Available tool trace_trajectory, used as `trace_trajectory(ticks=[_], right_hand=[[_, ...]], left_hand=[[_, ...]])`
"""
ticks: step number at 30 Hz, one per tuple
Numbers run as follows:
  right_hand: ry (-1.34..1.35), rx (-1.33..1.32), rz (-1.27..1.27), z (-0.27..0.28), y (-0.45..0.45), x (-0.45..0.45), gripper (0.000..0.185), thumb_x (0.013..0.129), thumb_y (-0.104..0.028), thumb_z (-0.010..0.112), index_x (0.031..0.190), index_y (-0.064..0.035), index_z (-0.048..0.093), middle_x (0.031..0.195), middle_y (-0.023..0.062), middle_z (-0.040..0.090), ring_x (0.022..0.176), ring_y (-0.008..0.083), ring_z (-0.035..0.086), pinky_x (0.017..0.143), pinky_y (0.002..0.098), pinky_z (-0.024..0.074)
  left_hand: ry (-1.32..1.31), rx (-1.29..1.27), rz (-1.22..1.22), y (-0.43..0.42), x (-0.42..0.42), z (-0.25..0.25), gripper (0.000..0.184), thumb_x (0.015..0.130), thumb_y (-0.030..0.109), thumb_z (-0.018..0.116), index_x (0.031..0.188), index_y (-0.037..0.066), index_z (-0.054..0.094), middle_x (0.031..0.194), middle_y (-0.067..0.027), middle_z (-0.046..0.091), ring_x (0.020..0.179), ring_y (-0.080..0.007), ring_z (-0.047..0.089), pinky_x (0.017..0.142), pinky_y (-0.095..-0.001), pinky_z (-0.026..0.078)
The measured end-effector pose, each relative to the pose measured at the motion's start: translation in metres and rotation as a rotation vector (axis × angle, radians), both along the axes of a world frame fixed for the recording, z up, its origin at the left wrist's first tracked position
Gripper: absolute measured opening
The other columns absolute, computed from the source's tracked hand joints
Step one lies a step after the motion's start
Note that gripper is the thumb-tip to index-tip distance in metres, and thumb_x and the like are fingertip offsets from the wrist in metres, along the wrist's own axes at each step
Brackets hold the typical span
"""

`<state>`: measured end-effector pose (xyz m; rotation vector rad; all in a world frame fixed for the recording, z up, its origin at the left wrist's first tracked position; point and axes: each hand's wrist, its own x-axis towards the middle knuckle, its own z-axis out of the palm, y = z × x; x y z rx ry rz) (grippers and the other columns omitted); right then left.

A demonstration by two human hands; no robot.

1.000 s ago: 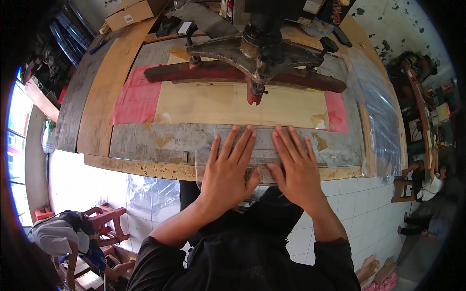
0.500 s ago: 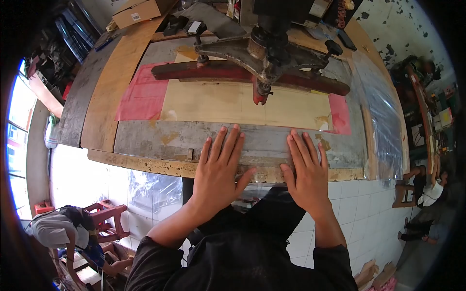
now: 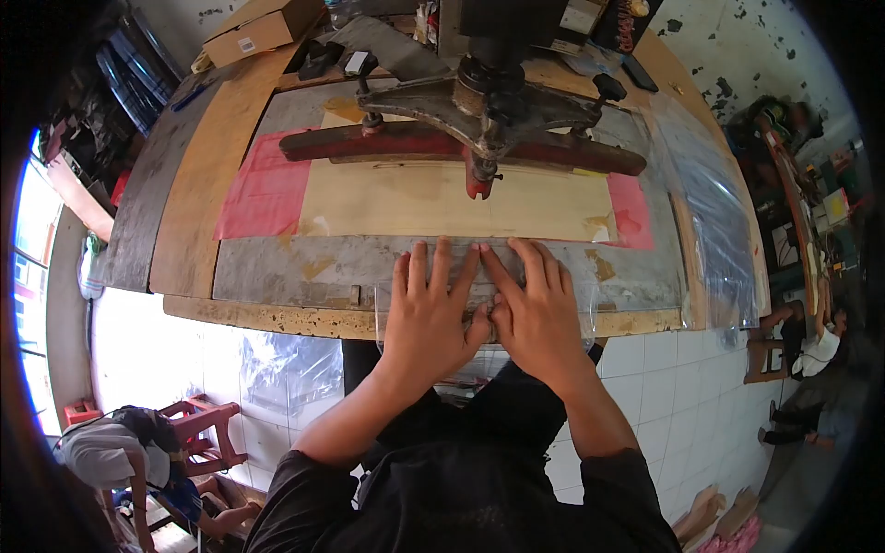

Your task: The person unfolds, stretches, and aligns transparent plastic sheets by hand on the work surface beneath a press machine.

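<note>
My left hand [image 3: 429, 318] lies palm down with its fingers spread on a clear plastic sheet [image 3: 586, 309] at the worktable's front edge. Beside it, my right hand [image 3: 539, 318] rests flat on the same sheet, fingers apart. The two index fingertips and the thumbs come close together in the middle. Just beyond my fingertips is a pale yellow board [image 3: 406, 205], with pink pieces [image 3: 263, 189] at its ends. Above the board stands a dark metal press [image 3: 489, 115] with a long red bar [image 3: 387, 143].
A cardboard box [image 3: 258, 32] sits at the back left. Clear plastic film [image 3: 714, 217] covers the table's right side. A phone [image 3: 640, 76] lies at the back right. One person [image 3: 111, 452] is low at the left by a red stool [image 3: 205, 431]; others are at the right.
My right hand has moved left, closer to my left hand. Both were farther apart half a second ago, with their fingers also spread. The view has shifted slightly.
</note>
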<state>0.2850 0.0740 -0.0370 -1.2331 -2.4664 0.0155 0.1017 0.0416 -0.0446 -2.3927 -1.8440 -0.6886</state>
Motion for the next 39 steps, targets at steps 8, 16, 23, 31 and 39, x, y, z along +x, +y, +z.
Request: trace_trajectory(ticks=[8,16,23,31,39], right_hand=[[0.016,0.02,-0.06,0.007,-0.002,0.017,0.054,0.099,-0.027,0.066,0.146,-0.0038,0.06,0.15,0.018,0.051,0.139,0.037,0.049,0.112,0.0543,0.0404],[-0.09,0.023,-0.2,0.001,-0.014,0.056,0.059,0.104,-0.034,0.063,0.153,-0.0019,0.054,0.159,0.0128,0.05,0.146,0.0367,0.046,0.121,0.0569,0.0328],[-0.148,0.04,-0.245,-0.009,-0.02,0.058,0.065,0.107,-0.037,0.06,0.159,-0.0012,0.047,0.166,0.0146,0.047,0.159,0.0383,0.033,0.125,0.0583,0.0273],[-0.028,-0.015,-0.223,-0.012,-0.025,0.059,0.067,0.108,-0.038,0.06,0.162,-0.003,0.042,0.17,0.0132,0.042,0.158,0.04,0.035,0.125,0.0578,0.0285],[-0.015,-0.018,-0.246,-0.018,-0.03,0.059,0.067,0.108,-0.041,0.058,0.163,-0.0038,0.042,0.17,0.0134,0.042,0.159,0.0399,0.033,0.126,0.059,0.027]], left_hand=[[-0.194,0.005,0.006,-0.004,-0.018,0.001,0.065,0.096,0.035,0.067,0.146,-0.006,0.057,0.15,-0.0255,0.051,0.14,-0.0453,0.048,0.117,-0.0572,0.038],[-0.085,-0.039,0.092,-0.016,-0.023,0.0,0.072,0.099,0.039,0.067,0.153,-0.005,0.051,0.162,-0.0244,0.043,0.151,-0.0437,0.04,0.124,-0.0573,0.03],[-0.013,-0.091,0.13,-0.025,-0.027,-0.003,0.084,0.099,0.045,0.067,0.161,-0.004,0.04,0.171,-0.0183,0.037,0.161,-0.038,0.029,0.13,-0.0573,0.019],[-0.124,-0.096,0.055,-0.027,-0.037,-0.006,0.084,0.1,0.051,0.066,0.158,-0.005,0.044,0.17,-0.0202,0.039,0.159,-0.0361,0.034,0.13,-0.0572,0.02],[-0.041,-0.077,0.077,-0.031,-0.035,-0.007,0.083,0.1,0.051,0.066,0.158,-0.005,0.044,0.17,-0.0186,0.039,0.161,-0.0335,0.032,0.131,-0.0559,0.018]])
